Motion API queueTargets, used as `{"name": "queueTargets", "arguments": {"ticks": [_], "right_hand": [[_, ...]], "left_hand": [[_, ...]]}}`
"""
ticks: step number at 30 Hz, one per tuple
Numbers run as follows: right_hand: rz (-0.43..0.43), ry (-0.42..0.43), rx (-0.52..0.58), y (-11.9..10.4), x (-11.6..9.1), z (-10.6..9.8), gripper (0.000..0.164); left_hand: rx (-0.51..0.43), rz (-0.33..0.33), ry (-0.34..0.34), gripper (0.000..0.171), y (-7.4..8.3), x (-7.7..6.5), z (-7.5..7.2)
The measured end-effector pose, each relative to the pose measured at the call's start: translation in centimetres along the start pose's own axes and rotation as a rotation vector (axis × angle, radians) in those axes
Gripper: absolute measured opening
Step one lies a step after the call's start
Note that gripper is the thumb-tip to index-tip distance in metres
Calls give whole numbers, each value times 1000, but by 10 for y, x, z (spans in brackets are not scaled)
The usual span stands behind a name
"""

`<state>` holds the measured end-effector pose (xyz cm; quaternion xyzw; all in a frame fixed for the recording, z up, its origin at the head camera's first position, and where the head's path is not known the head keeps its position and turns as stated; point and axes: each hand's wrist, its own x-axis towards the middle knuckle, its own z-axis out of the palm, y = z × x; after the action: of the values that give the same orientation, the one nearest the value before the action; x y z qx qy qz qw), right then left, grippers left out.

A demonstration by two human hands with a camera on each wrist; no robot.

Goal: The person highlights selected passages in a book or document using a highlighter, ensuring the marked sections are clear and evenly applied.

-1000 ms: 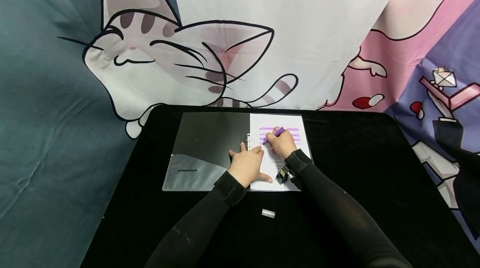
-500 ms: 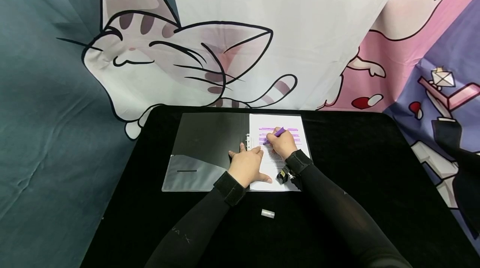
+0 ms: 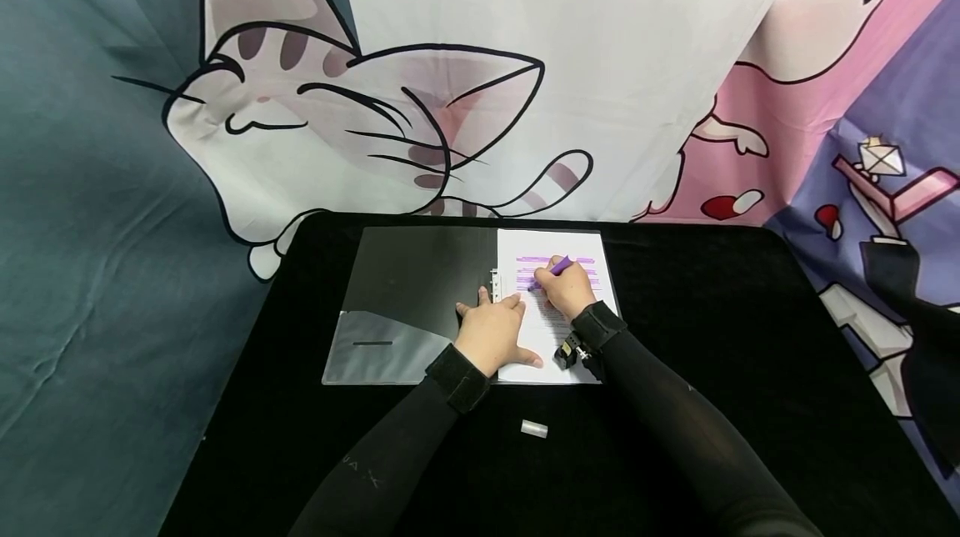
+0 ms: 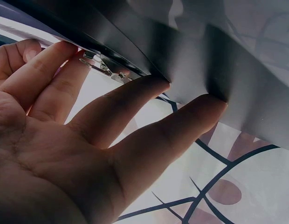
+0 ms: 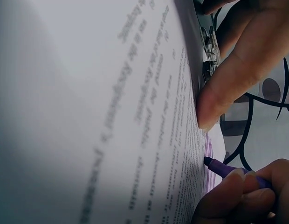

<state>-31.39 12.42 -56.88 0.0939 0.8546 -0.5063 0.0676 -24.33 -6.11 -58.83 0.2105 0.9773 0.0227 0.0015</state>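
An open dark folder (image 3: 420, 270) lies on the black table, with printed white paper (image 3: 551, 241) on its right side. Purple highlighted lines cross the upper text. My right hand (image 3: 567, 291) pinches a purple highlighter (image 5: 223, 169), its dark tip down at the text in the right wrist view. Spread flat, my left hand (image 3: 491, 333) presses across the folder's spine and the paper's left edge, thumb on the lower part of the sheet. In the left wrist view its fingertips (image 4: 214, 103) meet the folder's dark surface, beside the metal clip (image 4: 105, 65).
A small pale cylinder (image 3: 534, 429) lies on the table (image 3: 720, 337) in front of the folder. The folder's left side has a grey pocket (image 3: 386, 358) with a slit. A cartoon-printed cloth (image 3: 600, 62) hangs behind the table's far edge.
The highlighter's tip has slid slightly to the right along a text line with my right hand. My left hand keeps its place on the folder and paper.
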Motion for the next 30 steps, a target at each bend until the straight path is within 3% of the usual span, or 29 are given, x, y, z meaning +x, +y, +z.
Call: {"name": "queueTargets", "arguments": {"ticks": [4, 8, 15, 18, 24, 30], "right_hand": [[-6, -4, -13, 15, 14, 2, 23], [-20, -1, -11, 16, 13, 2, 24], [-59, 7, 13, -11, -19, -6, 24], [-47, 11, 4, -13, -20, -7, 24], [-18, -12, 6, 6, 0, -5, 24], [22, -9, 24, -26, -28, -12, 28]], "left_hand": [[2, 5, 5, 121, 0, 0, 2], [7, 6, 15, 121, 0, -1, 2], [-14, 3, 8, 121, 0, -1, 1], [-21, 5, 7, 121, 0, -2, 0], [-21, 8, 12, 121, -1, -1, 1], [-29, -4, -13, 121, 2, -3, -9]]}}
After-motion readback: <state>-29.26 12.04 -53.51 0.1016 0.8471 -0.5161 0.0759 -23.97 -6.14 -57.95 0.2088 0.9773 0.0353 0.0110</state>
